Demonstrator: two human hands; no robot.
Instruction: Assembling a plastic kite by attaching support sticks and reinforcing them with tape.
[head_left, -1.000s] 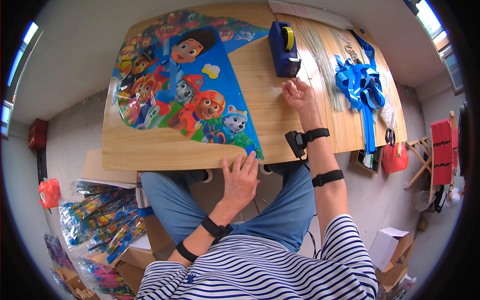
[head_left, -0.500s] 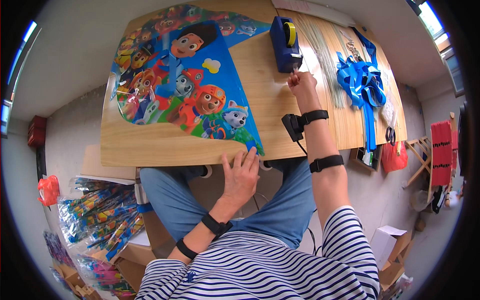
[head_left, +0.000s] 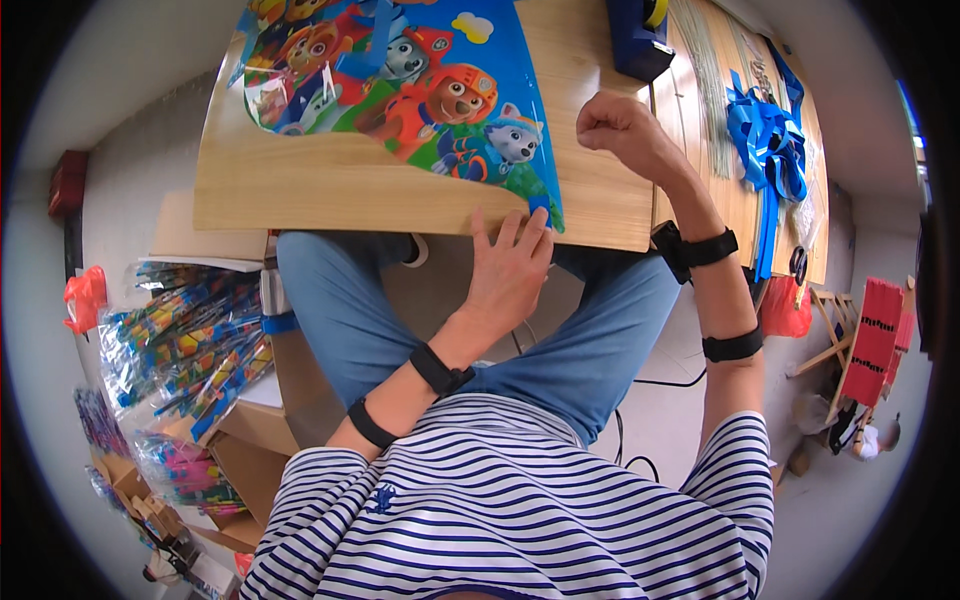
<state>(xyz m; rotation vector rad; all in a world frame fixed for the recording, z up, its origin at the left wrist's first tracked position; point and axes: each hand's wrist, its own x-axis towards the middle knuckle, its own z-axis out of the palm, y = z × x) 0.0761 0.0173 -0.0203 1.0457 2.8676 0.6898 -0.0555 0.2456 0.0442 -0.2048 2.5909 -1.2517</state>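
A thin plastic sheet (head_left: 450, 110), printed with cartoon dogs and shaped like a kite sail, lies on the wooden table. My left hand (head_left: 505, 275) rests at its near right corner, fingers stretched flat over a small blue tab (head_left: 539, 213) there. My right hand (head_left: 635, 135) hovers right of the sheet, its fingers curled into a pinch. Whatever is between those fingertips is too small or hidden to make out. Beyond it stands a dark blue tape dispenser (head_left: 640, 48) with a yellow-cored roll, partly cut off by the view.
Thin pale rods (head_left: 703, 85) and tangled blue ribbon (head_left: 768, 140) lie at the table's right, with scissors (head_left: 798, 262) at the edge. Bagged printed bundles (head_left: 190, 335) sit on cartons at the left. A red bag (head_left: 787, 307) hangs lower right.
My right hand has left the tape dispenser's front and come back toward me. My left hand stays at the sheet's corner. The whole view has tilted nearer my body.
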